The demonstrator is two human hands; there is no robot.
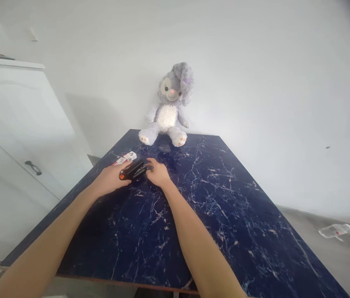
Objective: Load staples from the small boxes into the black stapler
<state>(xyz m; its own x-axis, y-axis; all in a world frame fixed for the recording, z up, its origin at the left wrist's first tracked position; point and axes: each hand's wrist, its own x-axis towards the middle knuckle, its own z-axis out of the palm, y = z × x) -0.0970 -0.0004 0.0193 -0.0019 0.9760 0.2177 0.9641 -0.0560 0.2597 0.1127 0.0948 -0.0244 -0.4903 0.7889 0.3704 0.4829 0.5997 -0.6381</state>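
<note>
A glossy black device (135, 169) with an orange part at its left end is held low over the table; its exact kind I cannot make out. My left hand (113, 178) is closed around its left side, thumb in front and fingers behind. At its right end, my right hand (158, 173) has thumb and fingers bent round a small dark part. Just behind my left hand lie small white-and-red boxes (129, 156), partly hidden by its fingers.
The dark blue marbled table (193, 215) narrows toward the wall. A grey plush rabbit (168, 109) sits at its far edge. To the left stands a white cabinet (16, 136) with a dark handle (33, 167). Clear plastic packaging (344, 231) lies on the floor at right.
</note>
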